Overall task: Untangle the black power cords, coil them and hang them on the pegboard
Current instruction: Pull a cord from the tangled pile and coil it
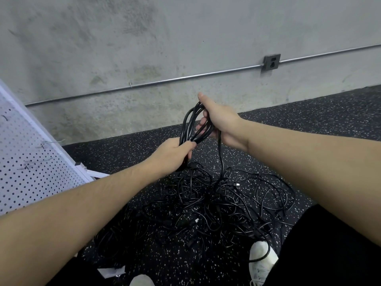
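Observation:
A coil of black power cord is held up between both hands above the floor. My left hand grips its lower end, fingers curled round the loops. My right hand holds the upper end, thumb pointing up. One strand hangs from the coil down into a tangled pile of black cords spread on the speckled black floor. The white pegboard leans at the left, with several metal hooks sticking out of it.
A concrete wall stands ahead with a metal conduit and a dark outlet box. My white shoes are at the bottom, one cord looped over the right shoe. A scrap of white paper lies on the floor.

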